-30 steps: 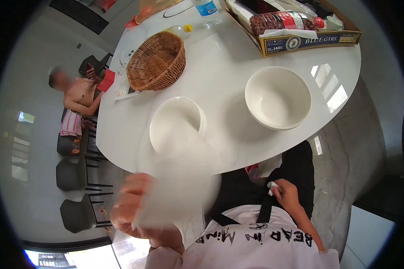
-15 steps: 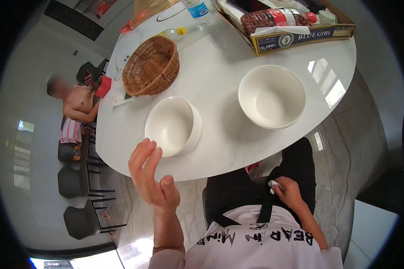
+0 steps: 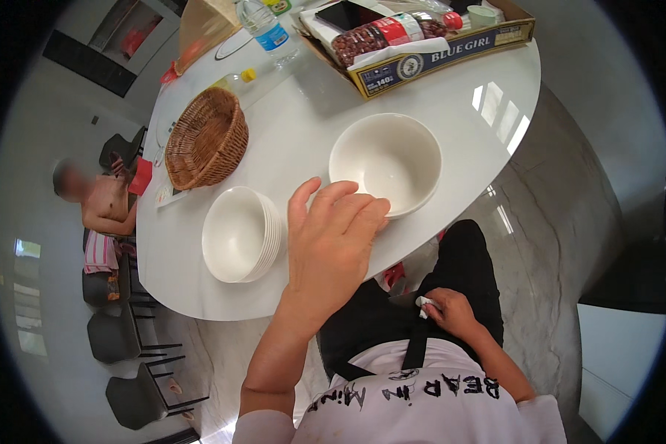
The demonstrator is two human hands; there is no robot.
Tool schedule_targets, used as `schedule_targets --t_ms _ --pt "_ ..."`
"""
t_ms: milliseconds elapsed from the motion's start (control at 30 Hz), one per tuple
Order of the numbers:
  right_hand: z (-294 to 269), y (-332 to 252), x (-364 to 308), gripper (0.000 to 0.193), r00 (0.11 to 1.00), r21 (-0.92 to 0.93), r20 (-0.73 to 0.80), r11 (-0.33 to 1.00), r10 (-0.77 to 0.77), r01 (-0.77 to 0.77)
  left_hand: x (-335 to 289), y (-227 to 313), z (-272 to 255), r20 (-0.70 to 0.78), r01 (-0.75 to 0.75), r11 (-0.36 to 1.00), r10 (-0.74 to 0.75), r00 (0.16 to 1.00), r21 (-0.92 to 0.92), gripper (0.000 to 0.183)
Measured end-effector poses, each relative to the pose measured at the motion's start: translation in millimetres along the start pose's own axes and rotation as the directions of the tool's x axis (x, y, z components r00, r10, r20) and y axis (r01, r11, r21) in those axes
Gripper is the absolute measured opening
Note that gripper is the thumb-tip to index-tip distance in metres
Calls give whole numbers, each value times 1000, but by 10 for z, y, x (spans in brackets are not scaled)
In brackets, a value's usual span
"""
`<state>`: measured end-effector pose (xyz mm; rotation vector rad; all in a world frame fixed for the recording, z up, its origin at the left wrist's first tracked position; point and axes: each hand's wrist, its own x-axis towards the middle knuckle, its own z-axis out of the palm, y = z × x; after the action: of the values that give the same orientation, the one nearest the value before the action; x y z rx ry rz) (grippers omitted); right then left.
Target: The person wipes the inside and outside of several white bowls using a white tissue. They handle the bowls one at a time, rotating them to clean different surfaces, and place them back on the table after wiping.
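My left hand (image 3: 333, 240) reaches over the table's near edge with its fingers apart and slightly curled. Its fingertips overlap the near left rim of a large white bowl (image 3: 396, 159); whether they touch it I cannot tell. To the left of that hand leans a stack of smaller white bowls (image 3: 233, 235), tilted so the rims show on its right side. Down at my lap, my right hand (image 3: 453, 312) is closed around a crumpled white tissue (image 3: 425, 305), resting against my dark trousers.
On the white table (image 3: 296, 103) are a wicker basket (image 3: 207, 139), a yellow-capped bottle (image 3: 237, 80), a water bottle (image 3: 265, 33) and a cardboard tray (image 3: 440, 63) holding a bottle-shaped pack of red beans (image 3: 362, 42). A person (image 3: 109, 203) sits left, near several dark chairs (image 3: 113, 333).
My left hand has moved right, from the stacked bowls to the large bowl's near rim. The view has shifted, so the table things appear farther left. My right hand still holds the tissue.
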<state>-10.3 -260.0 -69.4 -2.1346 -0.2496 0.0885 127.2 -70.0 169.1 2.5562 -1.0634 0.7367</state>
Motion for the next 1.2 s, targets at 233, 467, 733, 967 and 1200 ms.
schedule_targets --t_ms 233,467,733,967,1200 --pt "-5 32 -6 10 1000 -11 -9 1000 -23 23 95 74 -38 -23 55 987 -59 998 -149 9" --pt "16 65 -9 11 999 -4 -20 999 -33 33 100 33 1 -40 99 934 -120 992 -343 8" --pt "10 41 -5 11 1000 -25 -3 1000 -12 12 44 122 -138 -312 137 856 -325 893 -499 7" --pt "7 111 -47 12 994 190 -38 978 100 -91 -634 422 -486 -43 137 272 -566 823 -952 32" --pt "-460 64 110 25 823 837 -48 472 566 -276 -1101 555 -79 566 626 248 -273 778 -740 5"
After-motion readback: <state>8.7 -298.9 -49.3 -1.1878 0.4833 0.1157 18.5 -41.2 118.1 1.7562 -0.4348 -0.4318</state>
